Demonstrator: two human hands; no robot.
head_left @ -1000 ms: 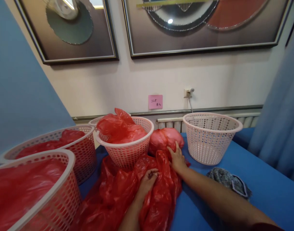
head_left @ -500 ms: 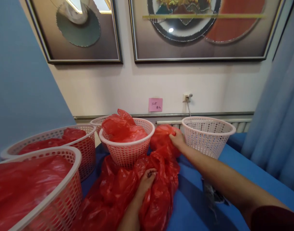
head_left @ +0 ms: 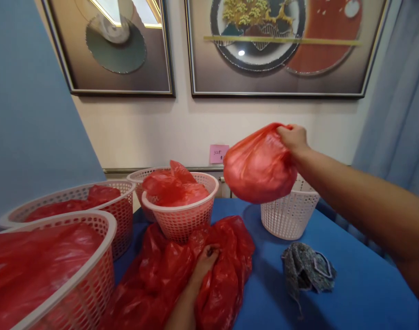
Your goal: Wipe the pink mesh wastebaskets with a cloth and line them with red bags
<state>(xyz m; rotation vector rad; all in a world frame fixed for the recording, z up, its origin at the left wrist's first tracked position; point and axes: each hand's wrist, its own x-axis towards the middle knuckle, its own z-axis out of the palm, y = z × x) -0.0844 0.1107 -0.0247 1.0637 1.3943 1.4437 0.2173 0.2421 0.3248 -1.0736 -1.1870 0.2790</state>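
Note:
My right hand (head_left: 295,138) is closed round the gathered top of a red plastic bag (head_left: 260,167), which hangs bulging in the air in front of a white perforated basket (head_left: 288,215). On the blue surface lies a heap of crumpled red plastic (head_left: 226,270). My left hand (head_left: 208,257) rests on this heap with its fingers curled; what they hold, if anything, is hidden. Just behind the heap stands a pink-white basket (head_left: 182,220) with red plastic (head_left: 175,185) inside.
More baskets stand at the left, a large near one (head_left: 92,270) and one behind it (head_left: 127,220), both holding red plastic. A crumpled grey patterned cloth (head_left: 307,268) lies on the blue surface (head_left: 363,284) at the right. A pink note (head_left: 218,154) is on the wall.
My right hand has risen and moved right, lifting the red bag off the heap and in front of the white basket. My left hand has barely moved. The grey cloth shows more fully.

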